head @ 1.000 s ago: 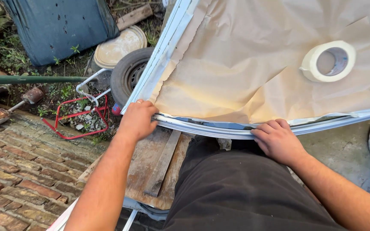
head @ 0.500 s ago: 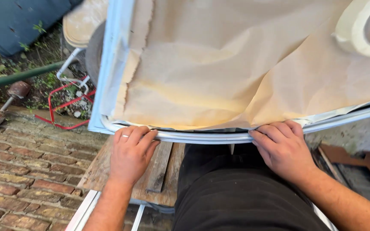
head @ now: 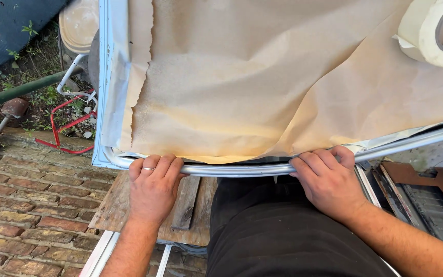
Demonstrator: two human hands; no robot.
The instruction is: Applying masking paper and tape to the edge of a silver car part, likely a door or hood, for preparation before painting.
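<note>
A light blue panel [head: 109, 102] lies flat in front of me, covered by creased brown masking paper [head: 262, 87]. A silver metal trim strip [head: 242, 169] runs along its near edge. My left hand [head: 153, 187], a ring on one finger, presses its fingers onto the strip near the panel's rounded left corner. Further right on the same strip, my right hand [head: 328, 179] curls its fingers over the edge. A roll of cream masking tape [head: 431, 31] rests on the paper at the top right.
A weathered wooden board [head: 188, 205] lies under the panel's edge, on a red brick floor [head: 21, 205]. At the left are a red wire frame [head: 65, 125], a green pipe [head: 16, 92] and a rusty hammer [head: 1, 118]. Brown card and metal parts [head: 426, 190] lie at the right.
The view has closed in on the panel's near edge. Both hands have shifted along the trim strip, the left hand from the corner side to the front edge.
</note>
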